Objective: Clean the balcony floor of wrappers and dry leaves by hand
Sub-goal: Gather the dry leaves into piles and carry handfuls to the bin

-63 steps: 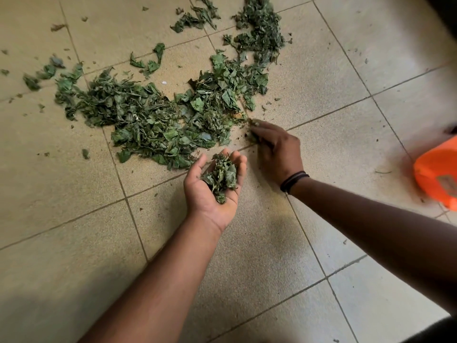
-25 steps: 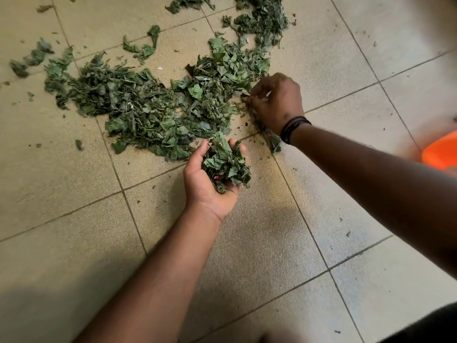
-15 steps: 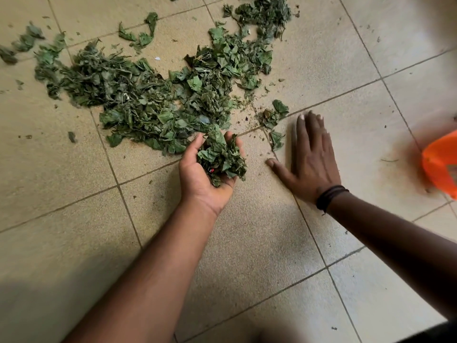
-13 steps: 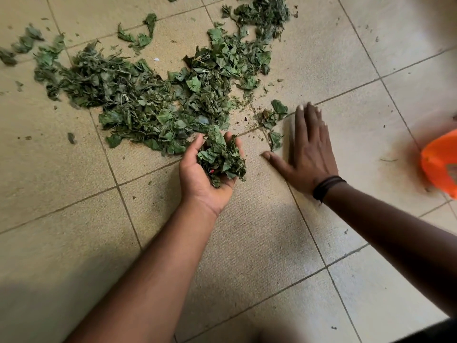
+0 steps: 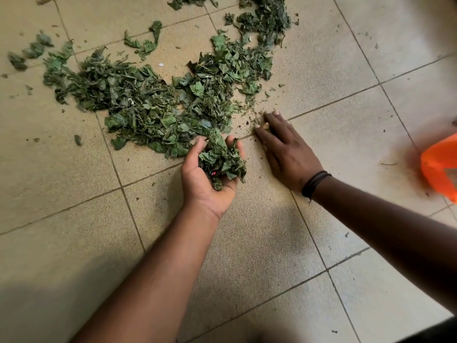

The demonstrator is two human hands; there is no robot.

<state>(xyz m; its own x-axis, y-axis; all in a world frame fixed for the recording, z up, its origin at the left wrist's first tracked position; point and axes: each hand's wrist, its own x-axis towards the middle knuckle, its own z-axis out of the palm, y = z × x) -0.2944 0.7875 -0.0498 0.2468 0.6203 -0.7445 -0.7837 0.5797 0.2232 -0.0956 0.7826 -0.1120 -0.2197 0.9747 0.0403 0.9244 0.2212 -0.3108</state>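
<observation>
A broad spread of dry green leaves [image 5: 153,102] covers the beige floor tiles [image 5: 259,243] across the upper middle of the view. My left hand [image 5: 205,179] is palm up at the spread's near edge, fingers cupped round a handful of leaves [image 5: 222,159] with a small red speck in it. My right hand [image 5: 286,149] lies flat on the tile just to the right, fingers straight and pointing up-left, fingertips among leaf crumbs [image 5: 249,115]. A black band [image 5: 314,181] circles that wrist.
An orange plastic container [image 5: 442,167], blurred, sits at the right edge. Smaller leaf clumps [image 5: 29,52] lie apart at the upper left and more at the top [image 5: 267,18]. Bare tiles stretch below my arms and to the right.
My right hand slid flat across the tile leftward toward my left hand, and the small leaf clump that lay ahead of its fingers is no longer visible. My left hand stayed in place with its handful.
</observation>
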